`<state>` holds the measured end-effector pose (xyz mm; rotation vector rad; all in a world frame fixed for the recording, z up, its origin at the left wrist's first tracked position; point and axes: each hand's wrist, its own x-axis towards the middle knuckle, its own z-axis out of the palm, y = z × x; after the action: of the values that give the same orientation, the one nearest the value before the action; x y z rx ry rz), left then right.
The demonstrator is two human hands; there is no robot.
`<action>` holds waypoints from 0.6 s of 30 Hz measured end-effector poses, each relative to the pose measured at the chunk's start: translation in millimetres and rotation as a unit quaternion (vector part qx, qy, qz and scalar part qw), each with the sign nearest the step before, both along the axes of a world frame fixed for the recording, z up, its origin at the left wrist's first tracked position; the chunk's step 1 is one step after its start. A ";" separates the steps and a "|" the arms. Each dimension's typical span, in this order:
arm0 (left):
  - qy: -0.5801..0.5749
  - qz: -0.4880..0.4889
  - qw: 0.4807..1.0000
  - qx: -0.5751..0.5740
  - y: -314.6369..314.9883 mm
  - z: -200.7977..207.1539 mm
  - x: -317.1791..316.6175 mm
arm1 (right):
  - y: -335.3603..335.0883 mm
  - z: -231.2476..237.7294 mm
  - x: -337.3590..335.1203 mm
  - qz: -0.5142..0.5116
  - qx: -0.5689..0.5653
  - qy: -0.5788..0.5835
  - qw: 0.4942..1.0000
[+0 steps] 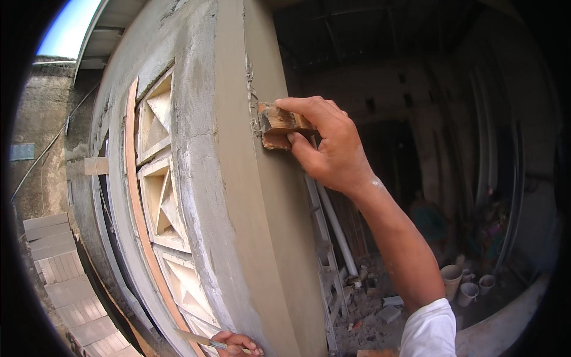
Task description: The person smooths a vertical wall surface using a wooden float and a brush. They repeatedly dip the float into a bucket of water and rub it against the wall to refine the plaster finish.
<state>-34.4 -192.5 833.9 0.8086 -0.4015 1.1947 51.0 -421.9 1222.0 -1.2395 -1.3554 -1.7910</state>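
Observation:
My right hand grips a small, worn wooden block, angled like a corner float, with the thumb below and the fingers over the top. The block rests against the vertical corner of a freshly plastered column. A ragged line of wet mortar runs up the corner above the block. At the lower edge, my left hand is closed around a slim tool with a flat, pale end and a metal collar. Its kind cannot be made out, and most of that hand is cut off.
Left of the column, decorative vent blocks are set in the wall beside a long wooden strip. Stacked blocks stand at far left. Inside the dark room, a ladder, a pale pipe, rubble and buckets show.

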 end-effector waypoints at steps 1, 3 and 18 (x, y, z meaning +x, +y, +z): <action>0.003 0.011 1.000 0.003 -1.6 1.1 -1.2 | -0.8 1.7 1.2 -0.031 0.008 -0.003 0.999; 0.013 0.017 1.000 -0.004 -4.6 3.9 -4.1 | -0.6 5.3 -3.9 0.027 0.007 0.005 1.000; 0.005 0.072 0.997 0.039 -7.9 5.3 -1.3 | 3.0 55.7 -2.3 -0.008 0.000 -0.037 0.999</action>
<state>-35.7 -200.4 839.2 0.9236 -0.3889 1.3155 48.7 -418.8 1277.7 -1.1983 -1.3902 -1.8632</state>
